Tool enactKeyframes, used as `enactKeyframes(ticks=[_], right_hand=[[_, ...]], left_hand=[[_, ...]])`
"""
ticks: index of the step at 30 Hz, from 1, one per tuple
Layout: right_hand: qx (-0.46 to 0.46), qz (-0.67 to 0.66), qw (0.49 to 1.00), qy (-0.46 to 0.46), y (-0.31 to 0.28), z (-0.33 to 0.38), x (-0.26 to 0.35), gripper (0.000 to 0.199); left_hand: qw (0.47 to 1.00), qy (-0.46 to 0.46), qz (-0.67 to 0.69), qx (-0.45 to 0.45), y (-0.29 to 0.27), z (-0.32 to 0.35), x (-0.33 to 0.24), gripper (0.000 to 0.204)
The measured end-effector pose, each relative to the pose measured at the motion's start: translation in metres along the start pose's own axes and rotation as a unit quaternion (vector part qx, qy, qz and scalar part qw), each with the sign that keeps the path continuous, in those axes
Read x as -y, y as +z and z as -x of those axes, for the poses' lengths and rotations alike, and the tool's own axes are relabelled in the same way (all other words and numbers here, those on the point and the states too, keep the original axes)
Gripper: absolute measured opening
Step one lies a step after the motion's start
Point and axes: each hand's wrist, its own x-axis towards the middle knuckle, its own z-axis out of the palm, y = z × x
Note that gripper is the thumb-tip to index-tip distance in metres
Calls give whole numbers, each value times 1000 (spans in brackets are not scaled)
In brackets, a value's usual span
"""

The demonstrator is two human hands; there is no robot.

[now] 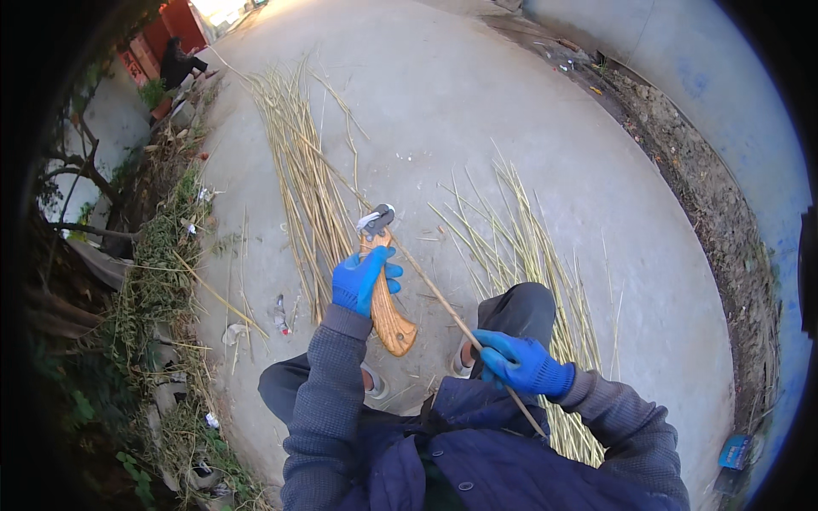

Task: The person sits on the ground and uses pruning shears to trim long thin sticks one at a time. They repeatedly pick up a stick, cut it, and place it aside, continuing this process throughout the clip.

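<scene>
My left hand (360, 279), in a blue glove, is wrapped round pruning shears (391, 322) with wood-patterned handles. Their metal head points away from me and meets a long, thin brown stalk (440, 295). Whether the blades close on the stalk is too small to tell. The stalk runs from beyond the shears back past my right knee. My right hand (521, 364), also gloved in blue, grips its near part, and the end sticks out below that hand.
A pile of long brown stalks (298, 170) lies ahead on the left. Paler, yellow-green stalks (545, 255) lie on the right, partly behind my knee. Dry weeds (162, 289) line the left edge; a blue wall (716, 94) bounds the right. A person (179, 64) sits far left.
</scene>
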Motion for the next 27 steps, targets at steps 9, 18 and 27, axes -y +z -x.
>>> enactKeyframes(ticks=[9,18,27], right_hand=[[-16,-46,997,-56,9,-53,-15,29],[106,-18,988,110,-30,131,-63,30],[110,-35,993,-1,-21,4,-13,35]], left_hand=[[998,-51,9,41,27,24,26,40],[987,69,48,-136,-132,-65,-22,43],[998,-8,16,-56,-28,-4,21,35]])
